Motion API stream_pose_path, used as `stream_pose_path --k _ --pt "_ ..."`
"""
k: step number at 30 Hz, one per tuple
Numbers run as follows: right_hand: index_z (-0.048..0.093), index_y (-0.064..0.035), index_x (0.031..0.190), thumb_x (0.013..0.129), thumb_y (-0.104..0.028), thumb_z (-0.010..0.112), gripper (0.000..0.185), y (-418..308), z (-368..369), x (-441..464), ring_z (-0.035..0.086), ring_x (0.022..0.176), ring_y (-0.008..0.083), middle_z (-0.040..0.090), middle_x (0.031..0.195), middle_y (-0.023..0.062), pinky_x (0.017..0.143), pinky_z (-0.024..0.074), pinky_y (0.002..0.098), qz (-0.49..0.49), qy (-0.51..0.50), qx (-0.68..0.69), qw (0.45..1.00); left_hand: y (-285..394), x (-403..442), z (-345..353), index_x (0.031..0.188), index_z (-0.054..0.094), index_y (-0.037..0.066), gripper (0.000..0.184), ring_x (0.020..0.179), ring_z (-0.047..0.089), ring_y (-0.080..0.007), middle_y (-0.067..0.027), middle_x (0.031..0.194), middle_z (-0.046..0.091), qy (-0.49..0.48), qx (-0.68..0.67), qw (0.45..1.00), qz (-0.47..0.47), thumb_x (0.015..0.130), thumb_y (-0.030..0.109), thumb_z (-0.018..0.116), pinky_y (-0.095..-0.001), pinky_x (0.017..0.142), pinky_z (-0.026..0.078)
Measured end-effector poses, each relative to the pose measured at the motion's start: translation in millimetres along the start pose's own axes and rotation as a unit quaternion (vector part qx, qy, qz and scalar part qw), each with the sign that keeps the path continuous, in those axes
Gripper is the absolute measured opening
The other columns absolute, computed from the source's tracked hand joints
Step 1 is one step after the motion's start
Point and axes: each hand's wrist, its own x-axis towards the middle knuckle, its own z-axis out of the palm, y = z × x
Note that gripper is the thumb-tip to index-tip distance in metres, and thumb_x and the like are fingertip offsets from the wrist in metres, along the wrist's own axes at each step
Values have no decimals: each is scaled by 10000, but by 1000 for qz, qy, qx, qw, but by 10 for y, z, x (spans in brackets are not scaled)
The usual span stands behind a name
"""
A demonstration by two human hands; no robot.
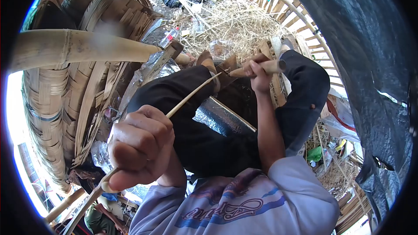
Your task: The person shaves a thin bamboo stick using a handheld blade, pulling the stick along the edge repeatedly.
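My left hand (141, 148) is closed around a thin, pale strip (196, 91) that looks like bamboo or cane. One end slants up and right past my knee; the other runs down to the lower left. My right hand (259, 72) grips a tool by its thick wooden handle (274, 66), held roughly level between my knees. Its narrower end points left, where a dark part, perhaps a blade, is too small to make out clearly. The strip's tip lies close to that end; whether they touch I cannot tell.
A thick bamboo pole (87, 51) and woven baskets (48, 117) stand at left. Straw (235, 21) and plastic litter cover the ground ahead. A slatted fence (300, 15) and black sheeting (370, 61) are at right. Part of another person (98, 219) shows at lower left.
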Motion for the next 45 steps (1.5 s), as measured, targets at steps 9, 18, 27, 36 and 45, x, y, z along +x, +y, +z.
stream_pose_path --k 9,18,27,36,45 --pt "539 -34 745 779 -22 564 44 242 -162 -54 475 532 70 517 608 25 496 390 221 10 39 -108 993 -12 7 -6 614 239 170 496 361 147 -15 71 461 219 4 8 1000 5 944 510 387 -183 355 106" --pt "537 -26 768 770 13 589 65 438 -271 -43 495 489 81 530 621 16 446 396 220 4 103 -111 988 -30 13 22 617 235 168 495 360 145 -18 75 462 214 -1 22 1000 7 949 512 363 -196 354 104" --pt "440 -58 807 869 -156 486 125 -1001 710 -267 380 485 127 404 541 26 540 369 304 -155 -76 36 984 -15 -2 -64 637 245 166 488 388 153 -26 66 466 207 31 15 999 10 943 526 367 -197 379 122" --pt "440 -51 822 888 -105 533 126 -1509 1253 -632 420 452 139 441 525 47 505 387 299 -175 -96 6 980 15 -83 -12 641 243 165 480 405 163 -37 63 479 211 50 24 998 10 946 509 379 -203 390 129" --pt "419 -50 818 865 -94 486 93 -1380 1228 -675 365 477 130 388 530 21 544 355 327 -160 -119 -21 980 -4 -69 10 642 256 166 464 427 155 -41 68 496 193 69 6 997 13 949 483 401 -209 404 138"
